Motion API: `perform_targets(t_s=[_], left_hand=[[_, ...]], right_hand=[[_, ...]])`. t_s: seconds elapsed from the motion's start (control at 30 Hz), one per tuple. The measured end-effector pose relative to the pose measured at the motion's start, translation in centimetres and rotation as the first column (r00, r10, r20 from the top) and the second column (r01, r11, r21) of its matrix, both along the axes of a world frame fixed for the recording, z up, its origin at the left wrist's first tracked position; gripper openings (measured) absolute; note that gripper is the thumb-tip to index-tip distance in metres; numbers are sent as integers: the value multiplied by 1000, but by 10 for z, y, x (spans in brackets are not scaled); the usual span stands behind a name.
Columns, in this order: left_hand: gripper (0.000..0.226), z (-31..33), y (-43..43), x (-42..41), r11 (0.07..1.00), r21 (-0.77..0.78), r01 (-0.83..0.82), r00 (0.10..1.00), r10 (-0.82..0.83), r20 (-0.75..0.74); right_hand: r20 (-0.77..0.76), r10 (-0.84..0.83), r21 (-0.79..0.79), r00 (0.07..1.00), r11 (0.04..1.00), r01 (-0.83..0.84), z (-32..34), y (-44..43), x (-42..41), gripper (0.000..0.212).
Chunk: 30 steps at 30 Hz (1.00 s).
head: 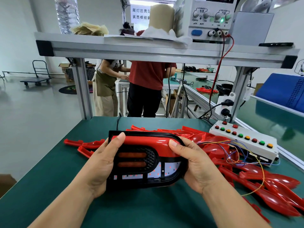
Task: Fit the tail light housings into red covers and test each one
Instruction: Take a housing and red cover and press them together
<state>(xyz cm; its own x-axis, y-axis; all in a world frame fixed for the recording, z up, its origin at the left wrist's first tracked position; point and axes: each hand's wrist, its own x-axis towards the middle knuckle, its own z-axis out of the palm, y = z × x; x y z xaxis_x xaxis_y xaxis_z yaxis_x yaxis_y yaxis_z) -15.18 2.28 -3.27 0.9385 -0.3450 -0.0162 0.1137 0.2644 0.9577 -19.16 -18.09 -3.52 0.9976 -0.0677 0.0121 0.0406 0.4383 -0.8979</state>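
**Seating red cover on housing, LEDs lit**

Green rubber bench mat under a grey aluminium-frame shelf, assembly hall behind.

Far left on the mat are a few loose red plastic cover pieces, not in play.

Our left hand grips the left end of the black plastic tail light housing. Thumb lies on top, fingers curl under out of sight. We hold the housing just above the mat at bench centre, face up toward us.

Glossy red plastic cover sits across its upper part and bends down round the right corner. Small red LED dots glow on the white board in the lower section, so we judge it powered and under test.

Our right hand grips the right end. Thumb presses the cover's curved corner, fingers wrap beneath.

Thin multicoloured wires run from behind that hand toward the long white test box with red, green and yellow buttons. A heap of loose red lens covers lies on the mat in front of the box.

How we'd do the step well:
- Press both thumbs evenly along the cover's edge so it seats all round. We cannot tell from here whether the clips are home.
- Keep the housing level, no twist.
- Leave slack in the wires and don't drag them through the heap.
- Check every LED segment before we let go.
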Motion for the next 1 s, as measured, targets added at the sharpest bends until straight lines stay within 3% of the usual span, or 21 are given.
perform_targets(t_s=[0.13,0.4,0.6,0.8,1.0], left_hand=[[69,1,-1,-2,1000,-14,-2,999,2,-35],[56,0,-2,-2,1000,1,-19,1000,19,-5],[47,-1,-4,-1,998,13,-55,998,55,25],[43,0,-3,0,999,-9,-36,999,36,34],[45,-1,-4,-1,999,-11,-30,998,31,61]], right_hand=[[4,-19,-41,1000,999,19,-2,1,0,52],[24,-40,-22,999,999,41,-4,4,1,36],[81,-47,-29,996,998,50,-4,6,1,45],[123,-27,9,992,1000,26,-1,4,1,38],[102,-15,-101,995,995,25,0,0,0,47]])
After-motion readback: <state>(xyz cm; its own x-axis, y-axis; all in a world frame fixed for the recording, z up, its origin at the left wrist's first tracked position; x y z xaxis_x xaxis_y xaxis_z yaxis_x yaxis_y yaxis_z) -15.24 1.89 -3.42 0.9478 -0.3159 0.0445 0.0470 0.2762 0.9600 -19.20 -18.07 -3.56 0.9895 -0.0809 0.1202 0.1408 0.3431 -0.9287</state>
